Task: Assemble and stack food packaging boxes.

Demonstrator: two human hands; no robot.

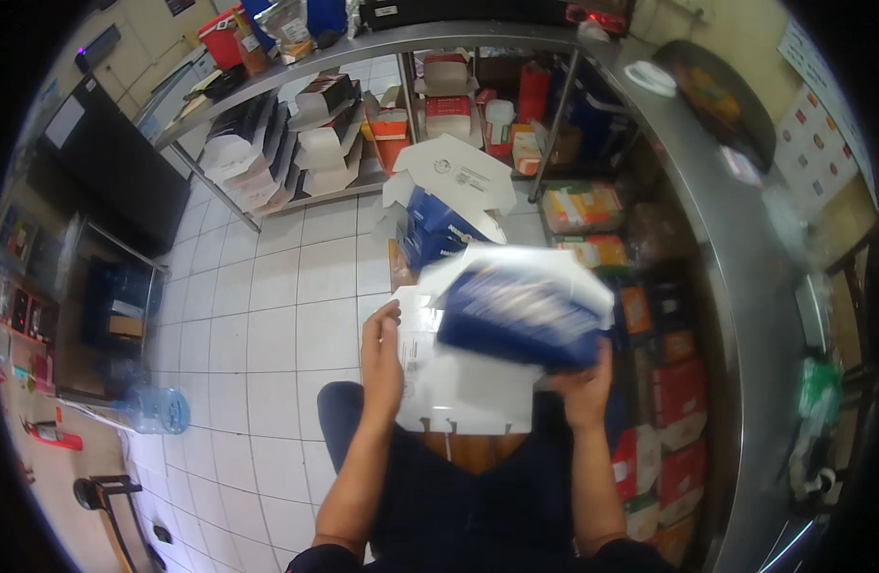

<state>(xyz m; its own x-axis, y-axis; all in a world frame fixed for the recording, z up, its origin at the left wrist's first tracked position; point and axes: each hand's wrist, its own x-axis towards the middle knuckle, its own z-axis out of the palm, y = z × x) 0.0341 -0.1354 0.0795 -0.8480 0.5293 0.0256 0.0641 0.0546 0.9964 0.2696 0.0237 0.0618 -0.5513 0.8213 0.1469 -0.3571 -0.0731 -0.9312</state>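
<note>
A flat white die-cut cardboard box blank (463,387) is pinched at its left edge by the left hand (382,358), grip closed on it, held above the lap. A blue-and-white printed carton (521,310), motion-blurred, is held from below by the right hand (585,392), grip closed on its lower right corner, overlapping the blank's top right. A half-folded blue-and-white carton (444,205) is seen beyond on the white tiled floor (267,325), beside a curved steel bench (736,277).
</note>
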